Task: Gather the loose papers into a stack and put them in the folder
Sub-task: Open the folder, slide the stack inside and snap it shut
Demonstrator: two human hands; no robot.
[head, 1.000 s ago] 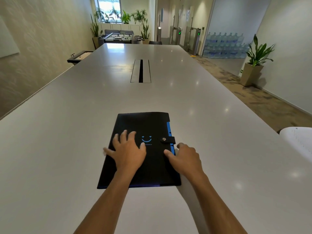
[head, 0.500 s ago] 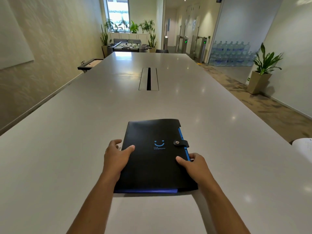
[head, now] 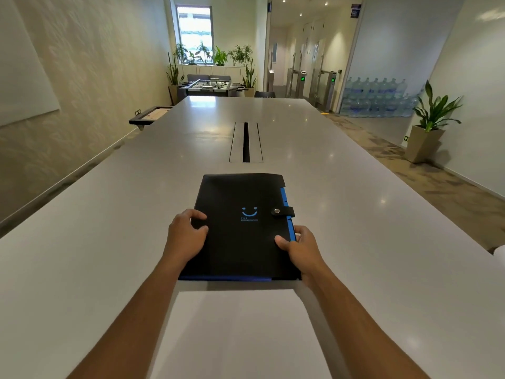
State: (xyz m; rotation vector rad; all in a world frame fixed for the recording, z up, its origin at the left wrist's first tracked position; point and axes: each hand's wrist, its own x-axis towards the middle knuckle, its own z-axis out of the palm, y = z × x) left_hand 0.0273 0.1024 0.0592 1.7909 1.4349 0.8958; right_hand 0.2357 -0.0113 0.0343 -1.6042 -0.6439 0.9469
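A black folder (head: 240, 239) with a blue smile logo, blue tab edges and a snapped strap lies closed on the long white table (head: 95, 242). My left hand (head: 185, 236) grips its left edge, thumb on the cover. My right hand (head: 300, 246) grips its right edge just below the strap, thumb on top. A white sheet of paper (head: 240, 332) lies on the table between my forearms, just in front of the folder's near edge.
A cable slot (head: 246, 142) runs along the table's middle beyond the folder. Something white (head: 500, 254) shows at the right edge of the frame. A potted plant (head: 426, 132) and stacked water bottles (head: 377, 98) stand on the floor to the right.
My hands went from lying flat on the cover to gripping the folder's left and right edges. The view tilted, so the white sheet in front of the folder now shows.
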